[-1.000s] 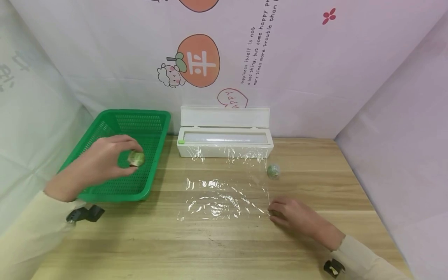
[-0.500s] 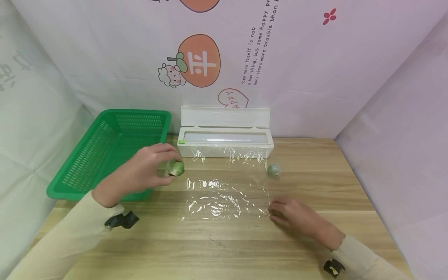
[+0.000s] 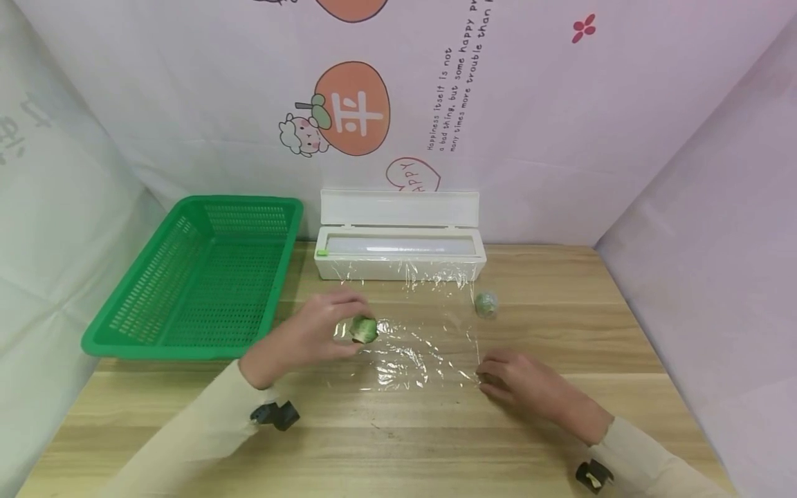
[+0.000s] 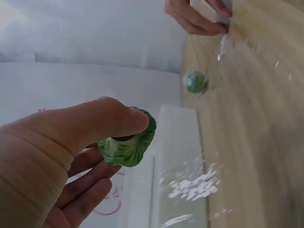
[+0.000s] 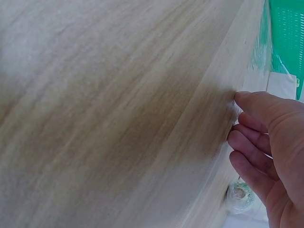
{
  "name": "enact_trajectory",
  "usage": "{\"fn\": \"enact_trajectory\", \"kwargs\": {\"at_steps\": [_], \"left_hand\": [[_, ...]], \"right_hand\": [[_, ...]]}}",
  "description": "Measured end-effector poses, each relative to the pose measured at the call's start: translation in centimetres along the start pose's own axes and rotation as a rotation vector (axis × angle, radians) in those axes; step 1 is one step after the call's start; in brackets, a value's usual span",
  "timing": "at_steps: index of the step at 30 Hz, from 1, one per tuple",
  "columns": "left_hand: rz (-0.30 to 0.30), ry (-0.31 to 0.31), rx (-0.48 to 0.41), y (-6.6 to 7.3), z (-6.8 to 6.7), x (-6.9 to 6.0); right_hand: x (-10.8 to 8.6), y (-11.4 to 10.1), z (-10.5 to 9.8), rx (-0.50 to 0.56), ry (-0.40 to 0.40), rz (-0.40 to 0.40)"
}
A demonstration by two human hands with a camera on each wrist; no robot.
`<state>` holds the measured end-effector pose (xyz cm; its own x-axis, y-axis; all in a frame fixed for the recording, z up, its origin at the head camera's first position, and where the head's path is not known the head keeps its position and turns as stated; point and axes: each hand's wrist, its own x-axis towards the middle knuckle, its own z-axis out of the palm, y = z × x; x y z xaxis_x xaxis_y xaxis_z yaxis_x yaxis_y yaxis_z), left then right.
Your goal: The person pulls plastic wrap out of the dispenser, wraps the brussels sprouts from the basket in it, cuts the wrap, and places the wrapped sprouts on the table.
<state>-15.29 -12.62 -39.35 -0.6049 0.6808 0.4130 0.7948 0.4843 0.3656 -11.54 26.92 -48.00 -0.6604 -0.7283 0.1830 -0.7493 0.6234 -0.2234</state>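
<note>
Between thumb and fingers, my left hand holds a small green cabbage-like vegetable above the left part of a clear plastic film. The left wrist view shows the thumb across the vegetable. The film stretches over the table from a white dispenser box. At its near right corner, my right hand pinches the film's edge, low at the table. A film-wrapped green ball lies by the film's right edge; it appears behind the right hand in the right wrist view.
A green plastic basket stands at the back left of the wooden table. The dispenser's lid stands raised against the printed backdrop. Pale cloth walls border the left and right sides.
My left hand has carried the vegetable rightwards and nearer, from above the basket to above the film. My right hand has stayed at the film's corner.
</note>
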Motion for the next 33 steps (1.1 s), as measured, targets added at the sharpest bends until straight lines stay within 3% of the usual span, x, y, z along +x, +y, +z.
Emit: {"fn": "enact_trajectory", "kwargs": {"at_steps": [7,15,21,24,29,33], "left_hand": [[-0.093,0.049,-0.107,0.7,4.4,-0.1],[-0.228,0.038,-0.178,1.5,8.5,-0.2],[-0.363,0.049,-0.206,1.9,10.5,-0.3],[-0.402,0.075,-0.224,2.2,11.3,-0.4],[-0.429,0.133,-0.244,2.4,12.2,-0.5],[-0.426,0.129,-0.208,2.5,12.9,-0.8]], "right_hand": [[0.0,0.0,0.0,-0.011,0.005,-0.005],[-0.1,0.2,0.0,-0.017,0.005,0.002],[-0.1,0.3,0.1,-0.018,0.006,-0.002],[-0.1,0.3,0.1,-0.019,0.005,0.000],[-0.1,0.2,0.1,-0.019,-0.003,0.008],[0.0,0.2,0.1,-0.021,-0.004,0.011]]}}
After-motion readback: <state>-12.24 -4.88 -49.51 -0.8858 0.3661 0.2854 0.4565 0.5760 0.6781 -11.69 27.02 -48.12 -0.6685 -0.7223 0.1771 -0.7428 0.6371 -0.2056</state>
